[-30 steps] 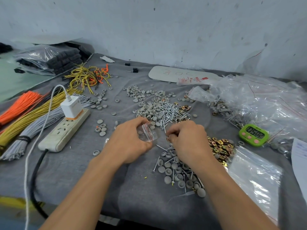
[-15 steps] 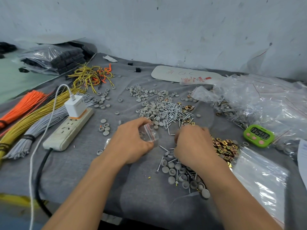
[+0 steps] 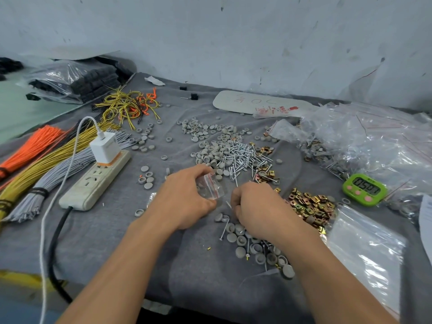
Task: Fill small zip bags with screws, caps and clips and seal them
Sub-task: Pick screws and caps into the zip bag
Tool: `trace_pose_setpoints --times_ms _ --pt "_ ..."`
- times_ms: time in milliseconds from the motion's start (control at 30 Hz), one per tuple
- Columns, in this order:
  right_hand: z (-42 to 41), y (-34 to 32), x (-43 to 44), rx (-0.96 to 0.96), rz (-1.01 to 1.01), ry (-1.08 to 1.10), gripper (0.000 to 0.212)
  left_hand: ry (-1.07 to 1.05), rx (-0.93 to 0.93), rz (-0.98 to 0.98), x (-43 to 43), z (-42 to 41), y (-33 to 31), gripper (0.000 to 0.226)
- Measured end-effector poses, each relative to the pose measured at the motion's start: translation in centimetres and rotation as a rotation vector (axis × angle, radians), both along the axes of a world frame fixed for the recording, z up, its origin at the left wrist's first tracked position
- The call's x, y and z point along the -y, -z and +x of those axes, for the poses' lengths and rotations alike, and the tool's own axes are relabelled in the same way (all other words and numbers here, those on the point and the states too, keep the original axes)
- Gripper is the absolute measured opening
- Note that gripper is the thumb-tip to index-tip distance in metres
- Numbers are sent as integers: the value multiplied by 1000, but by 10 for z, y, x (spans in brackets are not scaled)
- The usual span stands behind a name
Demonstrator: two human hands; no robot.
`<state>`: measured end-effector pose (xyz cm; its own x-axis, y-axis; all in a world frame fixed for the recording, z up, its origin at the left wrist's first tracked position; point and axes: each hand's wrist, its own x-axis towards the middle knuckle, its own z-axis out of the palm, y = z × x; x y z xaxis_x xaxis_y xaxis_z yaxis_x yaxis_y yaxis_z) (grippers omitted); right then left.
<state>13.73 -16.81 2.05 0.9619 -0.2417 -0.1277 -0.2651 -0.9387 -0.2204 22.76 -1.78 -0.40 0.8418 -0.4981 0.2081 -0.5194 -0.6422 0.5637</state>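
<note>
Power strip [image 3: 93, 183] far left. Our left hand [image 3: 184, 199] grips the small zip bag [image 3: 211, 187] mid-table, near the screws [image 3: 243, 157]. Right hand [image 3: 257, 206] curled over grey caps [image 3: 236, 237]; whether it holds anything, we cannot tell. Clips [image 3: 311, 204] just right.

Legible markings: one numeric display.
The green timer [image 3: 364, 189] shows the digits 0501 on its screen. Red handwriting on the white board [image 3: 240, 102] and red print on the plastic bag [image 3: 279, 111] at its right end cannot be read.
</note>
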Motion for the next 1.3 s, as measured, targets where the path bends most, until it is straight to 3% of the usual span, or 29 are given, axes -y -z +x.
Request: trace_pose_setpoints --times_ms 133,233,333,467,533,733,833,1067,1200,1300 --pt "-1 2 1 51 -99 42 21 -4 -4 9 1 -1 -1 58" --pt "1 1 4 107 -42 97 23 -1 8 12 1 -2 -2 57" --pt "1 -1 10 293 181 179 29 8 19 13 1 -2 -2 55" --pt "-5 -7 2 587 685 132 41 30 -15 -23 2 -3 -3 47" --pt "-6 -8 -4 657 798 117 39 53 -17 -49 5 -5 -5 46" --pt "-1 -5 -14 684 727 55 27 156 -53 -53 13 -14 -8 34" --pt "2 -4 -15 665 702 -53 26 163 -55 -71 12 -15 -11 45" --pt "3 -1 -11 485 507 -182 36 167 -73 -131 8 -17 -12 39" --pt "3 -5 -7 685 739 2 40 107 -42 -168 7 -14 -10 35" --pt "4 -5 7 707 605 227 33 -9 10 -258 3 -12 -10 37"
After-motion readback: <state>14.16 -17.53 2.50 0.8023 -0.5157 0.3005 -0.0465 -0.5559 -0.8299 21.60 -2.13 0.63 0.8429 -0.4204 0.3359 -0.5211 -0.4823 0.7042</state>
